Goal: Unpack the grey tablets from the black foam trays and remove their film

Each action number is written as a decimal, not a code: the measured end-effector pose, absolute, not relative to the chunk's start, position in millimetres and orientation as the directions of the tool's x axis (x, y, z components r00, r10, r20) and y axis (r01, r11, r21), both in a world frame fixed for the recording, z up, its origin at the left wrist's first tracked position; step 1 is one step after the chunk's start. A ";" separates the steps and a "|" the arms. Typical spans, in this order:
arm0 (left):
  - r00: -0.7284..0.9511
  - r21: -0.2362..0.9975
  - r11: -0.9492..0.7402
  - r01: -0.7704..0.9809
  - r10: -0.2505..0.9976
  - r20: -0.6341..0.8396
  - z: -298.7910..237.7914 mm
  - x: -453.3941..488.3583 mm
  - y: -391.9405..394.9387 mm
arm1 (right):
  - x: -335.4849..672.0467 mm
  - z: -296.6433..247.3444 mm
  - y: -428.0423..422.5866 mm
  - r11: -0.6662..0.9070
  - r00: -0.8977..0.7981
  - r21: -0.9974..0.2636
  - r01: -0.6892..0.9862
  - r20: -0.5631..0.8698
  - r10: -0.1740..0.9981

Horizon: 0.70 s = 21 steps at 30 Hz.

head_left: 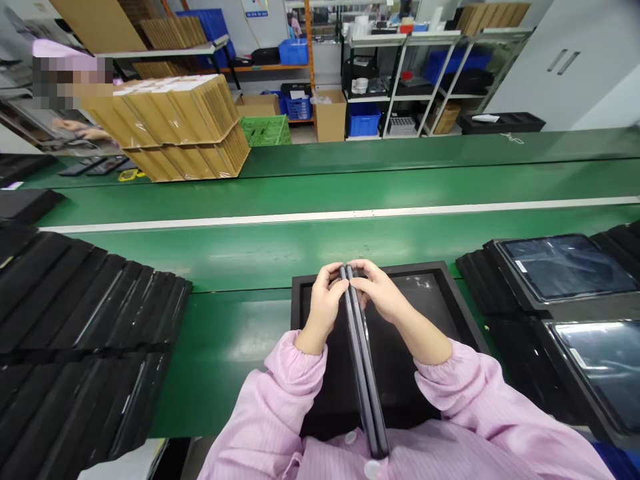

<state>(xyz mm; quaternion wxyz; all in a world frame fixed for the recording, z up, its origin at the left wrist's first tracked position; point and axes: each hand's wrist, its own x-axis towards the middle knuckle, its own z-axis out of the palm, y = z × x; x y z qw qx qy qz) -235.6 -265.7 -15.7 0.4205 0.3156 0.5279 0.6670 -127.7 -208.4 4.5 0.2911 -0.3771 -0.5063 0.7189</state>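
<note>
Two slim dark tablets (361, 353) stand on edge, side by side, with their near ends close to my body. My left hand (325, 300) grips the far end of the left one, thumb and fingers closed around it. Against the right one, my right hand (383, 293) closes in the same way at the far end. The two touch or nearly touch along their length. Under them lies a shallow black tray (445, 293) with a raised rim. Their faces are turned sideways, so I see mostly the edges.
Black trays (100, 300) are stacked high at left. At right, tablets (570, 267) rest in further stacked trays. A green conveyor table (240, 253) with a white strip (280, 218) runs across. Beyond it stand cardboard dividers (185, 127), shelves (395, 97) and another person's hand (75, 127).
</note>
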 end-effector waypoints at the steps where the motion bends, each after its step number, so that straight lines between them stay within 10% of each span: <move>1: -0.434 0.969 -0.088 -0.231 0.900 -0.022 -14.8 -236.6 -264.9 | -126.6 4.4 -207.2 -0.333 -0.561 -0.942 -0.046 -0.251 0.789; 21: -0.417 0.990 -0.074 -0.119 0.909 0.018 -10.5 -241.3 -263.1 | -130.4 3.4 -208.5 -0.327 -0.542 -0.944 -0.048 -0.250 0.803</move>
